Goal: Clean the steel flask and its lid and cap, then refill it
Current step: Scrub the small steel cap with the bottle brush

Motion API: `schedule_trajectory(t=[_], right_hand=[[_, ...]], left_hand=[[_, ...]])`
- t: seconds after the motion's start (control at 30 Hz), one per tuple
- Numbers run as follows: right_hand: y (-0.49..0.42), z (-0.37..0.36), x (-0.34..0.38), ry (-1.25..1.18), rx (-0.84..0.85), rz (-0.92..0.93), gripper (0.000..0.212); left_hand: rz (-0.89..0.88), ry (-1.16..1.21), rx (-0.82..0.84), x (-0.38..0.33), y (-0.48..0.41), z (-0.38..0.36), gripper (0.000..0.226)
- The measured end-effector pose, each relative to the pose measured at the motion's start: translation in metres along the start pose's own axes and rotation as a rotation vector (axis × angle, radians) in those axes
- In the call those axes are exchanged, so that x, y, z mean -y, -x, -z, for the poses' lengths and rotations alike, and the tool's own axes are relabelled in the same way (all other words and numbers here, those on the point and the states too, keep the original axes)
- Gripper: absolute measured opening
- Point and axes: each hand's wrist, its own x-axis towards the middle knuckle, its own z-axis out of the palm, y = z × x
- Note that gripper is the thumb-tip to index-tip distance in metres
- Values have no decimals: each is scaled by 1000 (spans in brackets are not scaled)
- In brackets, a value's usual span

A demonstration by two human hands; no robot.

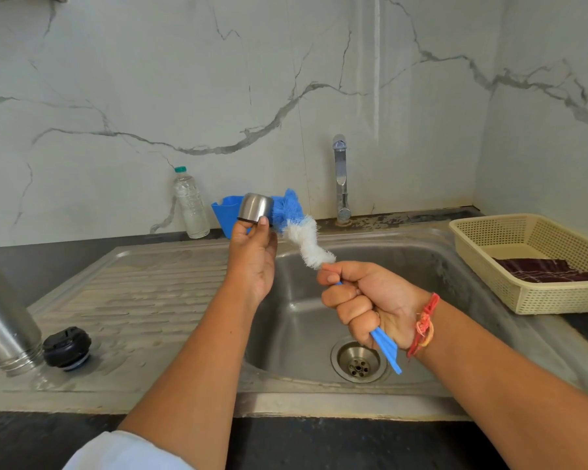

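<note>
Your left hand (252,262) pinches the steel cap (256,207) mid-frame; your right hand (364,300) grips the blue brush (302,232), bristles beside the cap.

Our left hand (253,262) pinches the steel cap (255,207) above the sink (421,252); our right hand (364,300) grips the bottle brush (306,237), its bristles beside the cap.

A kitchen: a steel sink (421,283) with drainboard (133,293) lies below the grip, a tap (341,178) stands beyond it.
</note>
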Motion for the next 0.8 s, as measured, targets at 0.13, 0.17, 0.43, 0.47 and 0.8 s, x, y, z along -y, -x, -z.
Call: schedule_trajectory(t=[0.13,0.17,0.43,0.47,0.8], right_hand=[[5,-5,-3,97,-79,45,30],[6,-6,-1,156,-155,85,33],[-7,-4,-15,967,-629,259,35],[-8,-4,-13,1033,-669,306,36],[-6,8,-4,1524,-844,382,41]], left_hand=[[40,-28,50,-2,3,2,16],[50,-35,52,-3,4,1,14],[100,-95,-67,-5,3,1,24],[99,-82,-88,-6,2,3,23],[61,-176,-165,-12,1,8,13]])
